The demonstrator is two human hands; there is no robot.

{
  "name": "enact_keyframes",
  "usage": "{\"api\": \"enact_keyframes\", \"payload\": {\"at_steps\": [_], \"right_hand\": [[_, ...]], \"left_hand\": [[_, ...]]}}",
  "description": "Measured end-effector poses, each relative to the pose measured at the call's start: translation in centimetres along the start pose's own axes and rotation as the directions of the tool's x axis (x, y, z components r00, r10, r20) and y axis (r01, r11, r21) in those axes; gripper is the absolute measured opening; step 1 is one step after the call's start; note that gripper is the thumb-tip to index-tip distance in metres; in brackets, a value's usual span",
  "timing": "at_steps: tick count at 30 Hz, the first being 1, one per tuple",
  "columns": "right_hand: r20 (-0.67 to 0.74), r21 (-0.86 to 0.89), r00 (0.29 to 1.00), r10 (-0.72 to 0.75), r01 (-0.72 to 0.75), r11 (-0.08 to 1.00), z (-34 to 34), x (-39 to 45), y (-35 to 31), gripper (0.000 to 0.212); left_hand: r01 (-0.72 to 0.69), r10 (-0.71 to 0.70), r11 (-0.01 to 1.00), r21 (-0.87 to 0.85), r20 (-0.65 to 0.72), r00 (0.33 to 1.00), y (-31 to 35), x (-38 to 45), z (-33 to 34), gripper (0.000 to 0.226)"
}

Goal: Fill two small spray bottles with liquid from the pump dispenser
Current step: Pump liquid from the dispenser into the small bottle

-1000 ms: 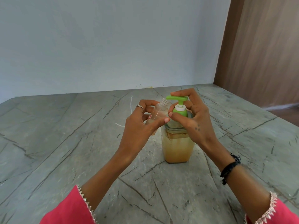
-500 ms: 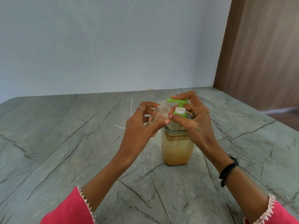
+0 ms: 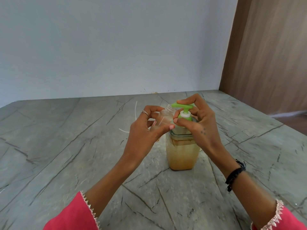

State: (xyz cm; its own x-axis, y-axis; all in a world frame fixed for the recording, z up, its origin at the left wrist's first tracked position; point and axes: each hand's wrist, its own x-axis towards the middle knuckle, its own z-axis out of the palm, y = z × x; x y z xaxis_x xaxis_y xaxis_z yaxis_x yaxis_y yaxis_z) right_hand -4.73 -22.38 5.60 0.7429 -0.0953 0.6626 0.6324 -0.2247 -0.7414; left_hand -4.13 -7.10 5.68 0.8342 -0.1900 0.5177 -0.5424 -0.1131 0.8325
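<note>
Your left hand (image 3: 146, 128) grips the light, thin-walled spray bottle (image 3: 163, 119) by its body, mouth tilted under the spout; your right hand (image 3: 197, 120) clasps the pump dispenser (image 3: 182, 146), centre table – squeeze gently, it likely dents

the small bottle (image 3: 163, 119) is tilting just left of the pump dispenser (image 3: 182, 146), which is standing on the counter (image 3: 66, 146).

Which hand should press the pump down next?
Right. The right hand already has fingers on the green pump head, its grip around the dispenser neck. The left hand holds the small bottle tilted at the spout.
</note>
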Motion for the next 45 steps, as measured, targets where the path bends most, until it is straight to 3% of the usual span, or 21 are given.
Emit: {"api": "enact_keyframes", "payload": {"at_steps": [7, 27, 37, 42, 45], "right_hand": [[0.028, 0.001, 0.999, -0.037, 0.037, 0.999, 0.1, -0.3, 0.3, 0.039], [0.019, 0.021, 1.0, -0.016, 0.016, 1.0, -0.1, 0.2, 0.2, 0.031], [0.072, -0.183, 0.987, -0.145, 0.156, 0.971, -0.2, -0.4, 0.3, 0.051], [0.09, -0.4, 0.975, -0.201, 0.221, 0.889, -0.6, -0.9, 0.4, 0.063], [0.021, -0.509, 0.93, -0.366, 0.325, 0.797, -0.7, -1.4, -0.2, 0.057]], "left_hand": [[-0.013, 0.013, 1.0, 0.019, -0.001, 1.0, -0.1, 0.1, 0.0, 0.037], [-0.008, 0.008, 1.0, 0.021, -0.004, 1.0, -0.1, 0.1, 0.1, 0.036], [-0.008, 0.008, 1.0, -0.007, -0.011, 1.0, 0.0, -0.1, 0.1, 0.032], [0.011, -0.01, 1.0, 0.02, -0.019, 1.0, 0.0, -0.1, -0.5, 0.031], [0.022, -0.022, 1.0, 0.014, -0.018, 1.0, -0.1, -0.5, -1.0, 0.031]]}}
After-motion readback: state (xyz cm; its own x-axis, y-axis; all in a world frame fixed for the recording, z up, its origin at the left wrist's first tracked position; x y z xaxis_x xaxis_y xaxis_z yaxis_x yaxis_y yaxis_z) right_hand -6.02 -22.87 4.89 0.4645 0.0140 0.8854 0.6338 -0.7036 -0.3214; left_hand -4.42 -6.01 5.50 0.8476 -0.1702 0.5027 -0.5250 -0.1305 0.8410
